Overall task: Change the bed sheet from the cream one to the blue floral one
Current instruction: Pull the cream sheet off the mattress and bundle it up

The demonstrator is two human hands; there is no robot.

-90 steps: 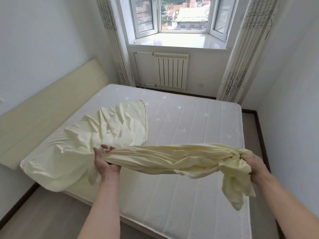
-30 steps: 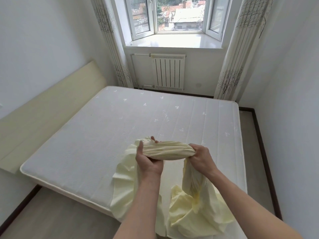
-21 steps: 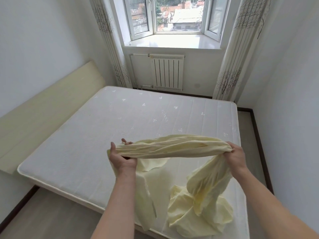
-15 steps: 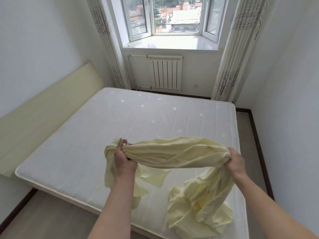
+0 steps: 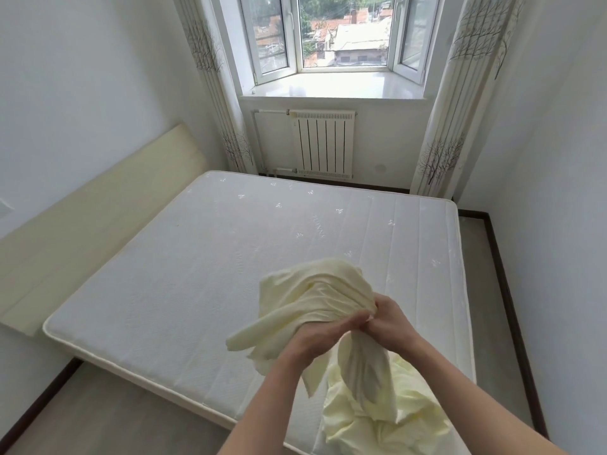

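The bare white mattress (image 5: pixel 203 290) fills the room below the window (image 5: pixel 341 37), with a cream headboard (image 5: pixel 92 218) along its left side, a radiator (image 5: pixel 323 142) past its far edge and a curtain (image 5: pixel 443 119) at its far right corner. The cream sheet (image 5: pixel 315 297) is bunched over the mattress's near right part, its loose end heaped on that near corner. The left hand (image 5: pixel 323 336) and right hand (image 5: pixel 389 326) meet over the same spot, touching, both with fingers curled tight around the gathered sheet.
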